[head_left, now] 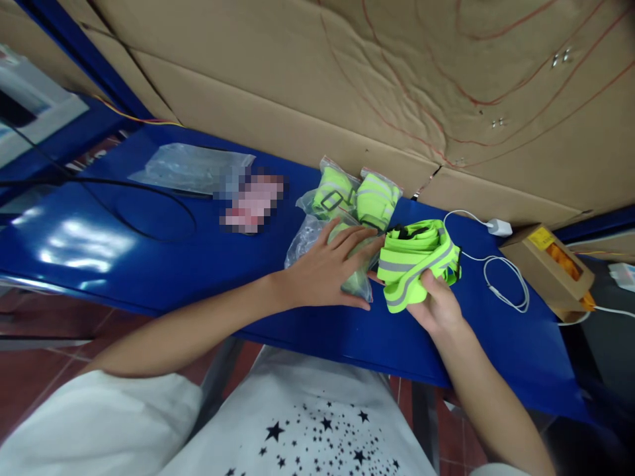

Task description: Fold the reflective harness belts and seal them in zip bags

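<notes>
**Right hand (440, 305) on strap bundle (417, 259), left hand (322, 270) over a bag**

Right fingers: pinching the near edge of the bundle, thumb on top; the others are mostly hidden underneath. Bundle is neon yellow-green with grey stripes and some black bits, loosely coiled, sitting just beyond the right fingertips.

Left fingers: spread, palm down, over a clear bag (358, 285) with yellow-green stuff inside. Fingertips point at the bundle and end right beside it. From where I'm standing, can't tell if they touch it.

Just beyond the left fingers: two more bagged straps side by side, the left pack (331, 193) showing a black buckle, the right pack (378, 197) close against it. All on the blue table (317, 334).

Well left of the left fingers: a flat plastic sleeve (186, 165), a pinkish item (255, 203) blurred out, and a black cable (133, 228) looping over.

Right of the right fingers: white cable (524, 297) in a loop, white plug (499, 227) beyond it, then a cardboard box (548, 272) with something orange in its cutout. Cardboard wall (248, 82) with red wires stands behind everything.
</notes>
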Demonstrator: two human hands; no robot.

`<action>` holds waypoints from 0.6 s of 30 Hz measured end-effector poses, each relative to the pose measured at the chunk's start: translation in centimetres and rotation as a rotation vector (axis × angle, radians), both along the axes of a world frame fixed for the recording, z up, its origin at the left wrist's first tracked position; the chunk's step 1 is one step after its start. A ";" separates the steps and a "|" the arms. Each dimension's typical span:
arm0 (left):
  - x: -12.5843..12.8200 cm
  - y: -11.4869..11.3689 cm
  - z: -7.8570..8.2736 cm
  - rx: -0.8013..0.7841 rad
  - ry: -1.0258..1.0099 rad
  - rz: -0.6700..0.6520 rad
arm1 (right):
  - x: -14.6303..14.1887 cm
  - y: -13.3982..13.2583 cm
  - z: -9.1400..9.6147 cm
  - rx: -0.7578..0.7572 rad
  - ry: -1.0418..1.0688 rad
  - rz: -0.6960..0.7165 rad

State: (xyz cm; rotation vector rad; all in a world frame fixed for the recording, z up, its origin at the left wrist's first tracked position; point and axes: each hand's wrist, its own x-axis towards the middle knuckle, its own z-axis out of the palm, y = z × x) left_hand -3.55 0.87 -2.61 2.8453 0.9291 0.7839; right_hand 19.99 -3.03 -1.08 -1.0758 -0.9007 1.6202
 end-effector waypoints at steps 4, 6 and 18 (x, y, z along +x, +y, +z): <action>0.0 0.0 -0.3 0.012 0.012 -0.001 | -0.2 0.0 -0.2 -0.009 0.010 0.023; 0.2 -0.1 -0.5 0.026 0.019 0.010 | -0.2 -0.1 -0.1 -0.010 0.000 0.032; 0.6 -0.9 0.1 -0.026 0.067 0.116 | 1.6 -0.7 0.7 0.065 0.019 0.089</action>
